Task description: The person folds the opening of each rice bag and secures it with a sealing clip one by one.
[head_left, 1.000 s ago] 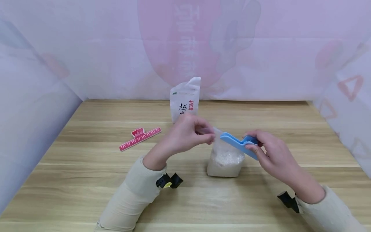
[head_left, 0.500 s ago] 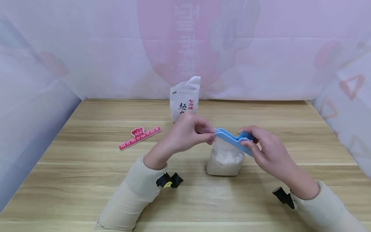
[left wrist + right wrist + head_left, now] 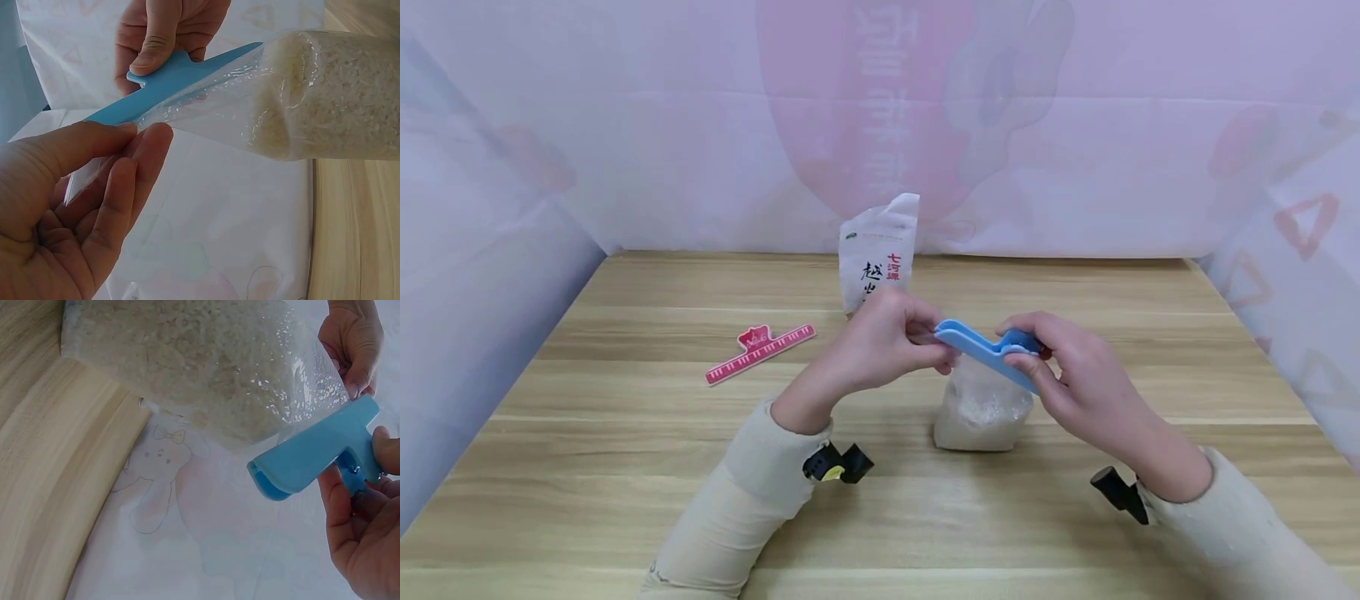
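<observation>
A clear plastic bag of rice (image 3: 983,410) stands on the wooden table, its loose top drawn up and to the left. My left hand (image 3: 891,342) pinches the gathered end of that top between thumb and fingers, as the left wrist view shows. My right hand (image 3: 1086,383) squeezes the handle of a blue bag clip (image 3: 988,354) between thumb and fingers. In the left wrist view the clip (image 3: 181,84) lies along the bag's neck, its tip right at my left fingertips. The right wrist view shows the bag's rice (image 3: 187,362) close beside the clip.
A pink clip with a piano-key pattern (image 3: 760,354) lies on the table to the left. Behind my left hand stands a white paper packet (image 3: 878,250) with red and black lettering. Printed cloth walls (image 3: 700,167) enclose the table (image 3: 625,467) at the back and sides.
My right hand has moved left and slightly up with the blue clip, from beside the bag to across its neck. My left hand keeps its pinch in nearly the same place.
</observation>
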The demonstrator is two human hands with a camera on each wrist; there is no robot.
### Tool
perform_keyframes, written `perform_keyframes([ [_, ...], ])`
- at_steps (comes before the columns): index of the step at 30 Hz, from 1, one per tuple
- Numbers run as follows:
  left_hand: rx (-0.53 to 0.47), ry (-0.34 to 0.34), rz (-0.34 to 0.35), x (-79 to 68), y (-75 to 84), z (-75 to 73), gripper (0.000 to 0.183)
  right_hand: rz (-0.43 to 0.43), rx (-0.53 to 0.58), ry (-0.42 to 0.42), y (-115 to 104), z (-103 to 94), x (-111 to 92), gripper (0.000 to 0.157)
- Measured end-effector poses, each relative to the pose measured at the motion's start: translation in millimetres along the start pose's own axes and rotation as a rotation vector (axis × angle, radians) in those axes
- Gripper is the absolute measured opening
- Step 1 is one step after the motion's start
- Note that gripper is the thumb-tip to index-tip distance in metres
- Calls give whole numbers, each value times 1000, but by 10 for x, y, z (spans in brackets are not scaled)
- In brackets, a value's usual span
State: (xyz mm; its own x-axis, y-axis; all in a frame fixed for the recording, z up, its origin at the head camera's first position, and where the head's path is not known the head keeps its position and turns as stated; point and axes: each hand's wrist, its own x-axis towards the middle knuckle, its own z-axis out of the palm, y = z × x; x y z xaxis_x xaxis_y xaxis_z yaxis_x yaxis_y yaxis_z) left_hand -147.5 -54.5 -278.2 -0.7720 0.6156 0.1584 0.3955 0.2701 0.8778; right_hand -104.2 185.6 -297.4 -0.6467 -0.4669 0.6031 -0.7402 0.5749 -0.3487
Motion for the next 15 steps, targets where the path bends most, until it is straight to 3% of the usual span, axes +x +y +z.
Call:
perform_keyframes([
  [7,-34,-16,-2,6,-4,-1,7,25,14,-9,-4,-4,1,24],
  [15,-25,-24,28,10,-11,-10,5,125,104,-51,44,-17,-28,28],
])
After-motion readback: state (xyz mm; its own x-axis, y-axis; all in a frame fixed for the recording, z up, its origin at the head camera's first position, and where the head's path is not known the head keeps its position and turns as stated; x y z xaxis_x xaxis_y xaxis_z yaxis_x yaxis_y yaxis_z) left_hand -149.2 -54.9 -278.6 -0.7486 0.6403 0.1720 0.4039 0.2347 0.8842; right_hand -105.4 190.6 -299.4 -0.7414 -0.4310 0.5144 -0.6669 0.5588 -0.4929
